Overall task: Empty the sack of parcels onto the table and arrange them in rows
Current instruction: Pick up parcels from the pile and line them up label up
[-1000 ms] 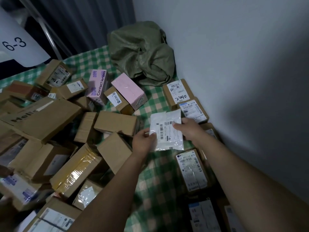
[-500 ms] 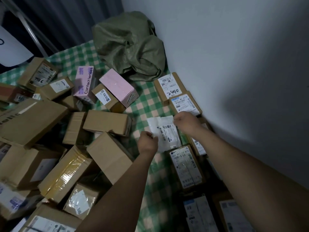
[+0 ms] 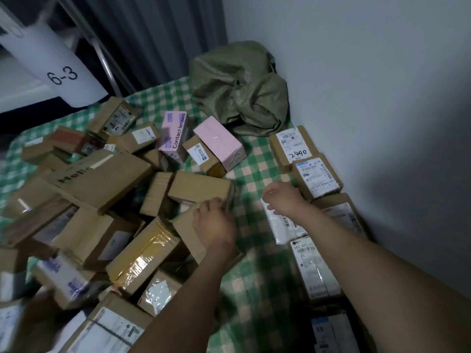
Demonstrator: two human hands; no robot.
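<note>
The left grip [image 3: 214,225] curls its fingers against the near corner of a plain brown box [image 3: 198,187] on the right flank of the jumbled heap [image 3: 102,225] — whether it has truly clamped on, I cannot tell. Better to take the box by both long sides and lift it straight up, so its neighbours don't slide. The emptied sack [image 3: 239,90] lies crumpled at the far right corner of the desk [image 3: 254,281]. The right grip [image 3: 283,200] hangs loosely curled, clasping nothing, over the white mailer [image 3: 280,225], which lies beside the row [image 3: 316,177] along the right edge — set the box there, label up.
</note>
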